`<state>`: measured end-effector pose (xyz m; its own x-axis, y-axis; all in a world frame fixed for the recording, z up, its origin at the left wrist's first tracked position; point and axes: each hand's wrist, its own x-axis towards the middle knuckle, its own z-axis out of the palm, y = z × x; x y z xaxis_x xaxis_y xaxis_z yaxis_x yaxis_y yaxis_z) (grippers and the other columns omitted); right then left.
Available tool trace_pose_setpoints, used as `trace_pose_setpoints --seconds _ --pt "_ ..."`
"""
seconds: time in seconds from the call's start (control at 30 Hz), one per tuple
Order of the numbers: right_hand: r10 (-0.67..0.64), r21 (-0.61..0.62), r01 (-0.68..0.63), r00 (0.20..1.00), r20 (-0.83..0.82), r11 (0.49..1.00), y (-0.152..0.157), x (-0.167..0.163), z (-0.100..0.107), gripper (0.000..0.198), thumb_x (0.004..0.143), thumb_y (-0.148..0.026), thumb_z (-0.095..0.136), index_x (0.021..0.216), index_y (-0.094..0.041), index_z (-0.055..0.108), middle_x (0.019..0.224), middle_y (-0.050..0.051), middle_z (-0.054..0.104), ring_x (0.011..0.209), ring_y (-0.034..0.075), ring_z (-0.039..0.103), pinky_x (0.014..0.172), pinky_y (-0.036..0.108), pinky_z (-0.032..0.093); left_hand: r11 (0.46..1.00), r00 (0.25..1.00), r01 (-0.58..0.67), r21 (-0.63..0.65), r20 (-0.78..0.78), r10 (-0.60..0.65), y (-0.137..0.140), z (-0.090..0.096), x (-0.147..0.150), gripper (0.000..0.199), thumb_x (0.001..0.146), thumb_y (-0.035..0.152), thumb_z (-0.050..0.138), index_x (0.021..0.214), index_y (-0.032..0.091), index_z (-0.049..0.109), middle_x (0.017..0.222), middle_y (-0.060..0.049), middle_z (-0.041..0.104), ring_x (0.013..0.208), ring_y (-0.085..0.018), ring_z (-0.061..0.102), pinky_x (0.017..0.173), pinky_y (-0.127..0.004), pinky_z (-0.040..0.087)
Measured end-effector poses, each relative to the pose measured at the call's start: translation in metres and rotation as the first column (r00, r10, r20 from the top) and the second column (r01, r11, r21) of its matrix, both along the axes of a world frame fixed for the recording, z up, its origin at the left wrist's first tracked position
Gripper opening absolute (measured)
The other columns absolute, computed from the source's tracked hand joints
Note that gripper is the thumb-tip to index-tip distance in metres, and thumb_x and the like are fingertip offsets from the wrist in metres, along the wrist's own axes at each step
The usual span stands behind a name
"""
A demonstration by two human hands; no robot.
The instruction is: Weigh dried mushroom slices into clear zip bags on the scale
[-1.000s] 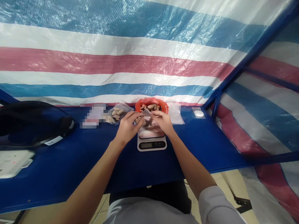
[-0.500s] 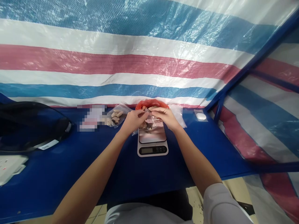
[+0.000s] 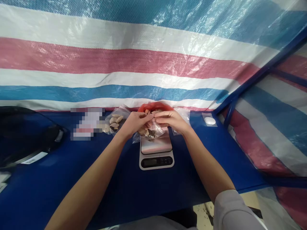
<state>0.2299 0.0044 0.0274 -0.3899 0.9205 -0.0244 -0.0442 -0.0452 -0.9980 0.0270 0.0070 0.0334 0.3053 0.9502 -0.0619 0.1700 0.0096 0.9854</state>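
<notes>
My left hand [image 3: 137,123] and my right hand [image 3: 171,119] meet above a kitchen scale [image 3: 156,162], both pinching the top edge of a clear plastic bag [image 3: 155,131]. Brownish pieces, some dark, show through the bag, which hangs over the scale's shiny plate. Behind my fingers a red bag [image 3: 157,105] holds more tan and orange-brown pieces. Just left of my left hand lies a clear zip bag [image 3: 121,112] with several tan, nut-like pieces [image 3: 116,120]. My fingers partly hide the held bag's opening.
Flat clear bags [image 3: 183,115] lie right of the red bag. Farther right is a white round object [image 3: 210,120] on a small clear packet. A blurred-out paper [image 3: 88,124] and a black bag-like item [image 3: 26,137] are on the left. A striped tarp [image 3: 134,60] rises behind the blue table [image 3: 120,188].
The view has shifted a little, and the scale appears lower. Both hands have come closer together at the bag's top edge, and the bag's contents show more plainly.
</notes>
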Motion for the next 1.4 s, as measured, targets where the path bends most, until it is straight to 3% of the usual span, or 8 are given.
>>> trace_pose_setpoints --seconds 0.23,0.4,0.67,0.83,1.0,1.17,1.4 --pt "0.01 0.015 -0.01 1.0 0.009 1.0 0.0 0.0 -0.001 0.032 0.068 -0.032 0.087 0.098 -0.022 0.08 0.107 0.004 0.075 0.09 0.016 0.07 0.078 0.028 0.059 0.996 0.999 -0.021 -0.083 0.039 0.024 -0.003 0.003 0.001 0.041 0.068 0.053 0.083 0.068 0.013 0.074 0.066 -0.007 0.073 0.06 -0.015 0.066 0.065 -0.026 0.056" --pt "0.03 0.01 -0.031 0.994 0.102 0.999 -0.004 -0.002 0.006 0.024 0.072 -0.032 0.083 0.091 -0.019 0.08 0.093 0.004 0.074 0.078 0.014 0.068 0.07 0.027 0.06 0.994 0.993 -0.033 -0.106 0.113 0.045 -0.005 0.002 0.002 0.034 0.068 0.044 0.083 0.069 0.012 0.074 0.064 -0.006 0.073 0.058 -0.014 0.067 0.065 -0.026 0.057" --pt "0.054 0.073 -0.074 0.968 0.245 0.995 -0.012 -0.006 0.018 0.027 0.077 -0.041 0.078 0.087 -0.016 0.077 0.073 0.001 0.066 0.068 0.013 0.066 0.058 0.023 0.058 0.987 0.977 -0.161 -0.021 0.136 0.162 -0.01 -0.005 0.007 0.027 0.073 0.039 0.079 0.066 0.014 0.07 0.062 -0.005 0.072 0.059 -0.018 0.07 0.064 -0.029 0.061" --pt "0.04 0.103 -0.076 0.948 0.316 0.992 -0.012 -0.006 0.015 0.021 0.08 -0.036 0.075 0.086 -0.016 0.078 0.073 0.001 0.067 0.063 0.01 0.063 0.056 0.022 0.058 0.983 0.974 -0.185 -0.008 0.131 0.184 -0.013 -0.002 0.01 0.029 0.074 0.04 0.078 0.064 0.014 0.071 0.064 -0.005 0.072 0.059 -0.018 0.07 0.064 -0.029 0.062" --pt "0.005 0.171 -0.067 0.939 0.344 0.983 -0.01 -0.005 0.011 0.018 0.079 -0.035 0.073 0.081 -0.017 0.077 0.072 0.0 0.066 0.064 0.011 0.063 0.058 0.024 0.059 0.989 0.987 -0.12 -0.081 0.095 0.128 -0.015 0.003 0.007 0.037 0.067 0.048 0.084 0.069 0.013 0.074 0.064 -0.005 0.072 0.059 -0.017 0.069 0.062 -0.026 0.061" --pt "-0.026 0.185 -0.053 0.917 0.397 0.981 -0.009 -0.004 0.011 0.018 0.08 -0.034 0.072 0.077 -0.016 0.077 0.068 0.001 0.066 0.063 0.013 0.064 0.059 0.025 0.057 0.98 0.987 -0.072 -0.184 0.128 0.096 -0.012 0.001 0.003 0.037 0.059 0.045 0.089 0.074 0.013 0.076 0.069 -0.006 0.075 0.063 -0.018 0.071 0.064 -0.026 0.062" --pt "-0.033 0.28 -0.103 0.896 0.442 0.954 -0.009 -0.004 0.011 0.019 0.082 -0.033 0.07 0.08 -0.016 0.078 0.069 0.001 0.068 0.063 0.012 0.062 0.057 0.024 0.052 0.979 0.991 -0.019 -0.204 0.126 0.046 -0.009 -0.004 0.001 0.037 0.062 0.045 0.088 0.078 0.013 0.078 0.07 -0.006 0.075 0.065 -0.019 0.073 0.066 -0.027 0.063"
